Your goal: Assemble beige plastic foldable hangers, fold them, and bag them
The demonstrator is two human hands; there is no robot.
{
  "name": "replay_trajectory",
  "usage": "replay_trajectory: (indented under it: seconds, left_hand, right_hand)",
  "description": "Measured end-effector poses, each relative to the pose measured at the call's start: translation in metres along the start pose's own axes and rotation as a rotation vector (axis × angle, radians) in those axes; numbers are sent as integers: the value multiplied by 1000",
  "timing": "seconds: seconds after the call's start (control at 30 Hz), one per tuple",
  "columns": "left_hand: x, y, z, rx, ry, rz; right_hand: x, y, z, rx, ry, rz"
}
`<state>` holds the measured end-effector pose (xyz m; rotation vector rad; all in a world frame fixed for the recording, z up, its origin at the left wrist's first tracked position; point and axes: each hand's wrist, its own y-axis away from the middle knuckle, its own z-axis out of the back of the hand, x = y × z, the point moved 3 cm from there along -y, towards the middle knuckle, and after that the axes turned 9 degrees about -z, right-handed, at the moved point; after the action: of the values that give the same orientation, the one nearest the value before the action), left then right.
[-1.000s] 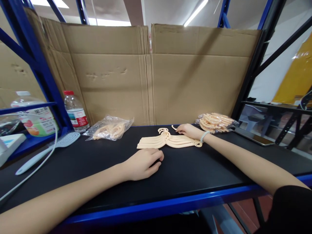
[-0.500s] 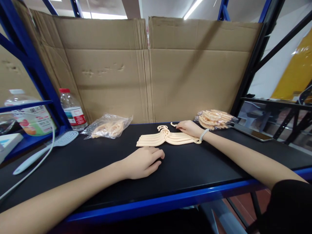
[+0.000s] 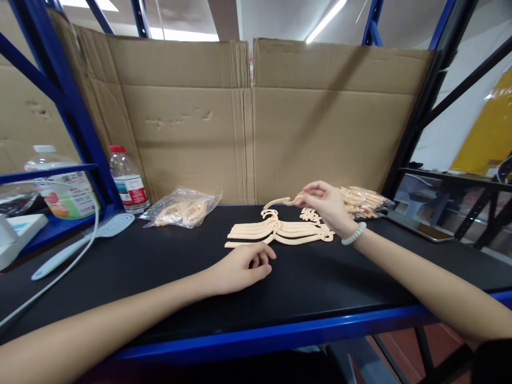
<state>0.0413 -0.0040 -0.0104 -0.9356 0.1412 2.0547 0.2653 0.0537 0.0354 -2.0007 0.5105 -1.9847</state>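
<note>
R hand (image 3: 326, 205) lifts hanger (image 3: 278, 202) — stack (image 3: 280, 230) below.

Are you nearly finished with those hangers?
Done: a small pile of peach hangers lies fanned on the black shelf. In hand: the right hand pinches one hanger above that pile; the left hand rests by its near edge. Left, probably: a bagged bundle at left and a wrapped heap behind the right hand.

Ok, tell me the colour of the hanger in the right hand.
Pale peach: the hanger matches the stack lying below it. The head view shows it.
</note>
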Motion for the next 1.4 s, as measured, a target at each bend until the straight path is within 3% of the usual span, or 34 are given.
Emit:
replay_trajectory:
  seconds: [0.17,0.27,0.47,0.6,0.77,0.87,1.2,1.4]
  left_hand:
    - [-2,-1,-5,-221,343,120]
    - [-3,-2,-4,-295,428,94]
    - [5,-3,-1,-412,602,90]
    - [12,-1,2,-382,611,145]
    - [14,-1,18,-400,625,146]
    - [15,2,30,-430,625,128]
    - [46,16,46,-570,731,188]
    - [41,15,49,-562,764,190]
  right_hand:
    - [1,54,-54,385,-302,-393]
    - [-5,67,-65,432,-343,-467]
    - [-19,69,-64,468,-265,-522]
    - [-18,62,-59,500,-77,-392]
    - [-15,40,-27,419,501,16]
    - [-22,32,-10,406,752,110]
    - [-30,45,-21,448,849,151]
    - [-22,47,-7,397,796,119]
